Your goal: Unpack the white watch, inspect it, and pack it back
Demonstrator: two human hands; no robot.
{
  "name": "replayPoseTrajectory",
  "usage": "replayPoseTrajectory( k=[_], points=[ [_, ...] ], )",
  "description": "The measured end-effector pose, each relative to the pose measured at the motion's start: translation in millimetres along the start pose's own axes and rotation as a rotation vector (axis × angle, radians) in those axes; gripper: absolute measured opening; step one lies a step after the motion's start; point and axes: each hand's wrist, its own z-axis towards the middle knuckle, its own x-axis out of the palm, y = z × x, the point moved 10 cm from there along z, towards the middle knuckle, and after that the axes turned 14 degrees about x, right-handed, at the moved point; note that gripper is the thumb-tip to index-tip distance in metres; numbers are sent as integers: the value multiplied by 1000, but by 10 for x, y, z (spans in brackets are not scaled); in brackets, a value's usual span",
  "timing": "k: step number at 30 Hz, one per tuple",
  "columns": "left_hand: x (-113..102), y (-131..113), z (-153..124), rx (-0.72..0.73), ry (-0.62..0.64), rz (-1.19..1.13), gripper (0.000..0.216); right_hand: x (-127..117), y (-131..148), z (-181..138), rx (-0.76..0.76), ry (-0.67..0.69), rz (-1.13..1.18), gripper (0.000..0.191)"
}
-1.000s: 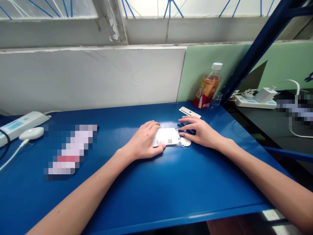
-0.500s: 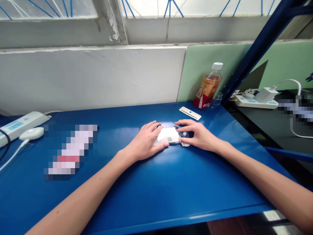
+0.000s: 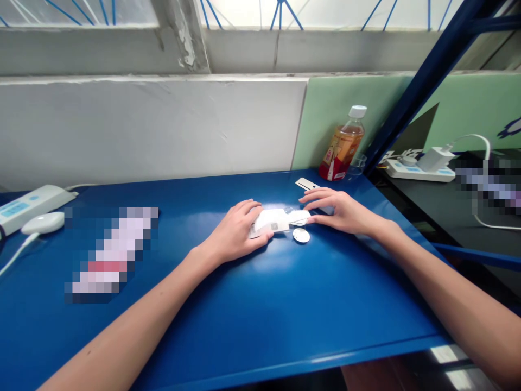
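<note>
My left hand [image 3: 240, 231] is closed on the left part of a small clear plastic packet [image 3: 271, 222] with a white, printed insert, low over the blue table. The thumb lies along the packet's near edge. At the packet's right end, the curved fingers of my right hand [image 3: 334, 209] meet the edge of a white, flat, rounded piece [image 3: 299, 218], thumb against it. Whether this piece is still partly inside the packet I cannot tell. Just below it a round white disc [image 3: 302, 235] lies on the table. Behind my right fingers is a flat white slotted strip [image 3: 306, 184], partly covered.
A drink bottle [image 3: 342, 146] stands at the back right beside a clear cup [image 3: 357, 164]. A blurred-out flat object [image 3: 116, 252] lies left on the blue table [image 3: 260, 320]. Further left are a power strip [image 3: 35, 205] and a white mouse-like device [image 3: 44, 223]. A blue post [image 3: 419, 87] rises at right.
My right hand has moved slightly right and up, away from the packet's body. A round disc now lies apart on the table, and a white piece shows at the packet's right end.
</note>
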Motion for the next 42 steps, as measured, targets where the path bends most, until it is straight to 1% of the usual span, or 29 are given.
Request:
replayPoseTrajectory(
  k=[3, 6, 9, 12, 14, 18, 20, 22, 25, 27, 30, 32, 34, 36, 38, 39, 40, 42],
  points=[
    [0, 6, -1, 4, -4, 4, 58, 16, -54, -7, 60, 8, -15, 29],
    [5, 3, -3, 19, -16, 4, 62, 102, -13, -22, 95, -4, -44, 41],
    [3, -4, -3, 29, -28, 3, 68, 246, 26, -31, 122, 30, -64, 42],
    [-6, -13, -1, 23, -29, 3, 66, 297, 31, -27, 147, 48, -39, 40],
    [-12, -17, 1, 13, -24, -1, 64, 261, 60, -21, 127, 41, -27, 35],
    [-30, -19, 8, 3, -25, -19, 61, 86, 134, -16, 59, -27, -59, 22],
    [-38, -15, 12, 2, -29, -28, 59, -20, 119, -16, 76, -83, -66, 18],
    [-40, -6, 15, 0, -30, -35, 57, -154, 75, -28, 120, -180, -28, 15],
    [-27, 6, 16, -3, -17, -30, 56, -313, -40, -64, 213, -318, 147, 18],
    [-11, 5, 15, -2, -4, -21, 56, -331, -161, -74, 290, -349, 326, 27],
    [25, -7, 6, -1, 30, -17, 59, -274, -359, -70, 402, -356, 633, 38],
    [53, -11, -5, -11, 65, -22, 63, -191, -447, -55, 457, -331, 829, 43],
    [72, -5, -23, -36, 105, -31, 71, -86, -454, -27, 488, -278, 970, 47],
    [81, -1, -40, -63, 147, -50, 83, 14, -388, -1, 504, -215, 1042, 50],
    [55, -23, -42, -78, 157, -89, 94, 91, -292, 15, 525, -170, 1077, 51],
    [13, -50, -30, -79, 132, -118, 95, 114, -236, 21, 532, -158, 1103, 52],
    [-50, -88, -8, -77, 83, -157, 92, 122, -176, 31, 532, -153, 1128, 52],
    [-225, -199, 60, -52, -82, -290, 74, 122, -40, 71, 525, -131, 1155, 51]
  ],
)
